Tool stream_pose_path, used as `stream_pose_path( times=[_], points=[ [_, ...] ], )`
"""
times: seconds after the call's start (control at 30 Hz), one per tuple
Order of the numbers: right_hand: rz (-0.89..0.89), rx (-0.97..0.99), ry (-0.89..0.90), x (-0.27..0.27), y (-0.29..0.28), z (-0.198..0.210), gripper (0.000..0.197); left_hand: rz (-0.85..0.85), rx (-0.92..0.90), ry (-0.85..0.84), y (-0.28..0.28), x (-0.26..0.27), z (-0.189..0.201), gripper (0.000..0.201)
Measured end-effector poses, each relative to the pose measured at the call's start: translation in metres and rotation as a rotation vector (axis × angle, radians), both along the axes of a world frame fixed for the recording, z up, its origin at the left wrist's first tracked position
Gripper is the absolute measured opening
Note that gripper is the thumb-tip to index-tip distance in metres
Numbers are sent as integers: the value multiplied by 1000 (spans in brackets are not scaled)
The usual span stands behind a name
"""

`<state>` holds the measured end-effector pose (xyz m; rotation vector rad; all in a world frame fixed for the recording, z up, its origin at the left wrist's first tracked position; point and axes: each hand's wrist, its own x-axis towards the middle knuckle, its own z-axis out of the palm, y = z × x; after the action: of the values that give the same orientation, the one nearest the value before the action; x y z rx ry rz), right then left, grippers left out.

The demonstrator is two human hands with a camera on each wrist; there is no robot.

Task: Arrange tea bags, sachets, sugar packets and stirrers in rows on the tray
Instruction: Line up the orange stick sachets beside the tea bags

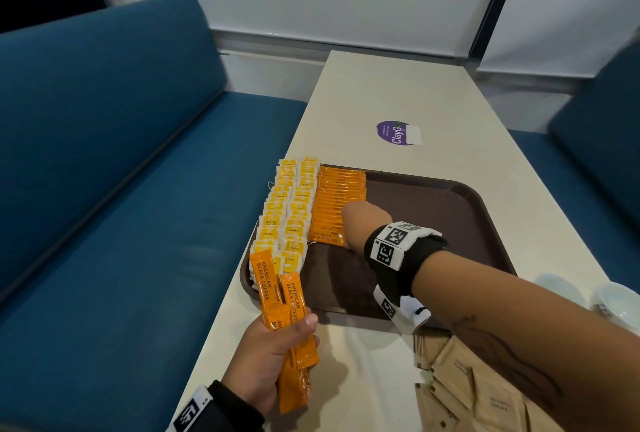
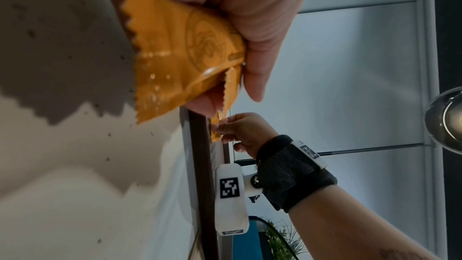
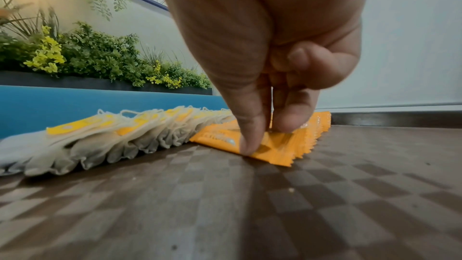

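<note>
Coffee sachet flat, crosswise on tray, right hand pinching

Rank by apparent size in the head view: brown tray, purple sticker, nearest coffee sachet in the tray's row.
1. Brown tray
2. Nearest coffee sachet, partly hidden by the right hand, so unsure against the sticker
3. Purple sticker, farther away

Tray set on table. Tea bags laid in two rows at tray's 9 o'clock edge; coffee sachets rowed just beside, toward 3. Sugar packets heaped at table's 5 o'clock.
</note>
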<state>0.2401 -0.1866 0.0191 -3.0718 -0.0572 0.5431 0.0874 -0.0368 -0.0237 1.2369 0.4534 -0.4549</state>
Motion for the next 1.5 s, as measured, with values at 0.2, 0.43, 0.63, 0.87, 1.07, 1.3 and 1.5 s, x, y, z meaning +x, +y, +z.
stream_pose_path(
  times=[0.2, 0.43, 0.63, 0.87, 1.07, 1.3, 1.5],
  points=[
    [26, 36, 15, 7, -1, 0, 14, -12, 12, -9, 1, 1, -1, 21],
    [-35, 135, -16, -1, -9, 7, 11, -7, 11, -16, -3, 0, -2, 20],
    [-153, 745, -2, -75, -12, 35, 19, -56, -22, -77, -4, -3, 0, 16],
    [-208, 1047, 274, -152, -5, 9, 28, -32, -144, -167, -13, -9, 9, 17],
    [-364, 1219, 123, -160, -3, -3, 18, 7, -165, -160, -21, -6, 4, 16],
    [-346, 1164, 124, -145, -5, 5, 19, 122, -199, -151, -28, 6, 5, 10],
    [-403, 961, -51, -85, -46, 22, 9, 214, -210, -46, -10, 16, -3, 26]
  ],
)
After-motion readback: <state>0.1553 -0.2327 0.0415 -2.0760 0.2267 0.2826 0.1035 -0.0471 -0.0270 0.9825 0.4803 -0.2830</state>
